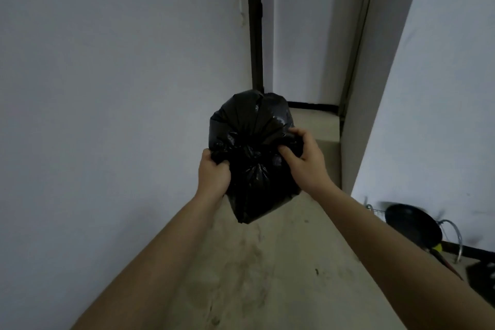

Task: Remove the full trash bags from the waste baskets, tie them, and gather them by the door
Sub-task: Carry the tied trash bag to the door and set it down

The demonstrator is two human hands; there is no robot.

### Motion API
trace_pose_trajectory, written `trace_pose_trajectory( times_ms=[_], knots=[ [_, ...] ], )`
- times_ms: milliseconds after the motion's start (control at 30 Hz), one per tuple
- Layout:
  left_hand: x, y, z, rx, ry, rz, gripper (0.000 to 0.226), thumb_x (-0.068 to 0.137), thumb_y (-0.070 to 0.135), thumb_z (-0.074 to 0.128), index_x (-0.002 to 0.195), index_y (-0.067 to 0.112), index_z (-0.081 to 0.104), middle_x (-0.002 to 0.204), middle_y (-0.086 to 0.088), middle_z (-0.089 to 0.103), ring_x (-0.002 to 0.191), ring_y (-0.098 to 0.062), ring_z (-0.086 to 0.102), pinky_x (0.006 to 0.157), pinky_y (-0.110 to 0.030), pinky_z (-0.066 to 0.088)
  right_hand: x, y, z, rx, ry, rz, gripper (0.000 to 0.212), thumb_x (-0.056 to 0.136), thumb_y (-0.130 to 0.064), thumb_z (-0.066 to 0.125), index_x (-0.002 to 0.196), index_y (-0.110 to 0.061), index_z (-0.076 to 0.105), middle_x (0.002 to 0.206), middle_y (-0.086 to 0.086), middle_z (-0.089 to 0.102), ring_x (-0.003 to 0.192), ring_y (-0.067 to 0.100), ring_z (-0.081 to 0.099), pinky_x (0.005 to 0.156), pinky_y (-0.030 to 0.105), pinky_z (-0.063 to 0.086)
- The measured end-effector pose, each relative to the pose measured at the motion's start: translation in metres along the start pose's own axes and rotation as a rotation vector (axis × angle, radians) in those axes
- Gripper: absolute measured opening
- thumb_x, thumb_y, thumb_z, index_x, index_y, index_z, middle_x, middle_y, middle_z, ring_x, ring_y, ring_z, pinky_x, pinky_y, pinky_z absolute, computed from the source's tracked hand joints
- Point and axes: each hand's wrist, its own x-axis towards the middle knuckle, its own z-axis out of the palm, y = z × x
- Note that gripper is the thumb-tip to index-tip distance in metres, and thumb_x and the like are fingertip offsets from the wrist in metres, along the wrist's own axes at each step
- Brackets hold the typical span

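Observation:
A full black trash bag (251,126) hangs in the air in front of me, above the concrete floor (270,262). Its top is gathered into a bunched knot at the middle. My left hand (213,173) grips one twisted end of the plastic on the left side. My right hand (304,158) pinches the other end on the right side. Both arms reach forward from the bottom of the view. No waste basket is visible.
A white wall (120,88) runs close along the left. A dark door frame (255,21) and a pale door (308,21) stand straight ahead, past a low step (316,120). At the lower right, a black pan (413,225) rests on a wire stand beside another wall.

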Motion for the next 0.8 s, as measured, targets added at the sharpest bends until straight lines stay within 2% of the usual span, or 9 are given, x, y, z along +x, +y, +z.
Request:
trace_pose_trajectory(
  times_ms=[167, 267, 333, 467, 600, 700, 800],
  knots=[
    [0.151, 0.009, 0.086, 0.013, -0.022, 0.130, 0.020, 0.092, 0.001, 0.052, 0.101, 0.019, 0.052, 0.102, -0.008, 0.064, 0.093, -0.021, 0.063, 0.081, -0.037, 0.056, 0.152, 0.072, 0.001, 0.181, 0.069, 0.026, 0.031, 0.092, -0.019, 0.069, 0.119, -0.026, 0.055, 0.113, -0.004, 0.069, 0.104, 0.008, 0.068, 0.095, 0.039, 0.056],
    [0.245, 0.021, 0.137, 0.034, 0.006, 0.140, 0.021, 0.092, 0.000, 0.050, 0.109, 0.014, 0.051, 0.101, -0.006, 0.062, 0.093, -0.020, 0.062, 0.077, -0.033, 0.053, 0.258, 0.106, 0.001, 0.229, 0.043, 0.038, 0.029, 0.092, -0.015, 0.069, 0.116, -0.023, 0.055, 0.111, -0.002, 0.069, 0.102, 0.010, 0.068, 0.093, 0.037, 0.057],
    [0.294, 0.028, 0.157, 0.024, 0.028, 0.119, 0.021, 0.093, -0.001, 0.049, 0.107, 0.015, 0.050, 0.100, -0.005, 0.062, 0.093, -0.021, 0.061, 0.079, -0.036, 0.054, 0.318, 0.120, 0.006, 0.221, 0.009, 0.025, 0.029, 0.091, -0.013, 0.070, 0.115, -0.020, 0.055, 0.109, 0.002, 0.069, 0.100, 0.012, 0.069, 0.090, 0.035, 0.058],
    [0.395, 0.036, 0.184, 0.019, 0.095, 0.074, 0.024, 0.092, -0.003, 0.049, 0.106, 0.016, 0.049, 0.101, -0.005, 0.062, 0.092, -0.020, 0.061, 0.085, -0.041, 0.055, 0.432, 0.144, 0.033, 0.226, -0.068, 0.020, 0.027, 0.092, -0.011, 0.069, 0.114, -0.016, 0.055, 0.104, 0.000, 0.068, 0.090, 0.002, 0.068, 0.077, 0.017, 0.054],
    [0.490, 0.020, 0.193, 0.033, 0.156, 0.040, 0.022, 0.092, -0.001, 0.048, 0.109, 0.014, 0.049, 0.104, -0.007, 0.062, 0.099, -0.025, 0.062, 0.092, -0.050, 0.053, 0.521, 0.186, 0.080, 0.223, -0.140, 0.044, 0.027, 0.091, -0.012, 0.070, 0.114, -0.016, 0.056, 0.106, -0.001, 0.068, 0.096, 0.008, 0.068, 0.083, 0.022, 0.056],
    [0.556, -0.003, 0.197, 0.037, 0.168, 0.035, 0.023, 0.093, 0.001, 0.048, 0.111, 0.014, 0.049, 0.111, -0.009, 0.062, 0.108, -0.029, 0.061, 0.096, -0.053, 0.053, 0.575, 0.220, 0.113, 0.212, -0.157, 0.034, 0.027, 0.091, -0.011, 0.070, 0.114, -0.015, 0.057, 0.105, -0.002, 0.067, 0.096, 0.006, 0.066, 0.084, 0.021, 0.056],
    [0.634, -0.025, 0.205, 0.027, 0.162, 0.033, 0.023, 0.094, 0.002, 0.049, 0.111, 0.017, 0.048, 0.109, -0.006, 0.062, 0.107, -0.027, 0.061, 0.096, -0.052, 0.053, 0.639, 0.258, 0.151, 0.193, -0.157, 0.054, 0.028, 0.091, -0.012, 0.070, 0.115, -0.015, 0.056, 0.106, -0.001, 0.068, 0.098, 0.009, 0.067, 0.087, 0.025, 0.056]
  ],
)
